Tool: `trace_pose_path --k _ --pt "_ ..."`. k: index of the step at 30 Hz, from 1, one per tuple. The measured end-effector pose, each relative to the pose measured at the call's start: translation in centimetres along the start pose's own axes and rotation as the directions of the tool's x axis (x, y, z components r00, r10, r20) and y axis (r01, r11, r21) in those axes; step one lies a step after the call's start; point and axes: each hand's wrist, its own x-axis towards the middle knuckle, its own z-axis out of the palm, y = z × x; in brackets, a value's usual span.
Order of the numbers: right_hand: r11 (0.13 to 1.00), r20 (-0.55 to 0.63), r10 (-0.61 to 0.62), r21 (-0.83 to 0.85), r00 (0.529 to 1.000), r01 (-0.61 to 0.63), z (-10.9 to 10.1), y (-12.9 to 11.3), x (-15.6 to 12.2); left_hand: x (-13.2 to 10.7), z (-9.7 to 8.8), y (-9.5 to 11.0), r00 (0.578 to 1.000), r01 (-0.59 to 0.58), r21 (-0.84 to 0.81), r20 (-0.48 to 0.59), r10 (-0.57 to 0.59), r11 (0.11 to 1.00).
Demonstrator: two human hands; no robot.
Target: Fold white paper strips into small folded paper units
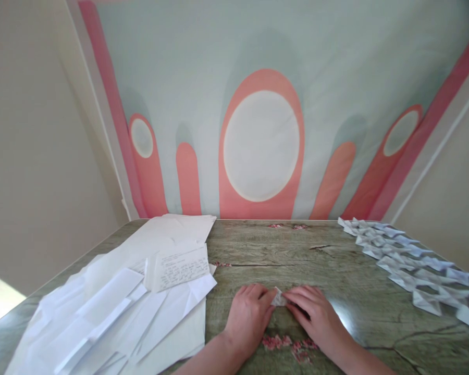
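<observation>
A small folded white paper piece (279, 297) lies on the wood-patterned table (297, 255) near its front edge. My left hand (249, 315) rests palm down on the table, its fingertips pressed onto the left part of the piece. From the other side, my right hand (315, 315) lies with fingers pressed together on the piece's right edge. Most of the piece is hidden under both hands.
A loose pile of white sheets (113, 307) covers the table's left side, with a handwritten note (179, 267) on top. Several folded white paper shapes (410, 260) lie in a row along the right edge. A pink-and-grey patterned wall (261, 130) stands behind.
</observation>
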Motion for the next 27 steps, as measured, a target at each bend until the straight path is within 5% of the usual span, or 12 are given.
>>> trace_pose_path --k 16,27 --pt "0.995 0.002 -0.096 0.036 0.995 0.095 -0.2 -0.7 0.3 0.1 0.5 -0.2 0.999 -0.03 0.008 -0.023 0.03 1.0" --pt "0.982 0.003 -0.024 0.188 1.0 0.023 -0.2 -0.8 0.1 0.1 0.8 -0.5 0.998 -0.03 -0.04 -0.059 0.028 0.999"
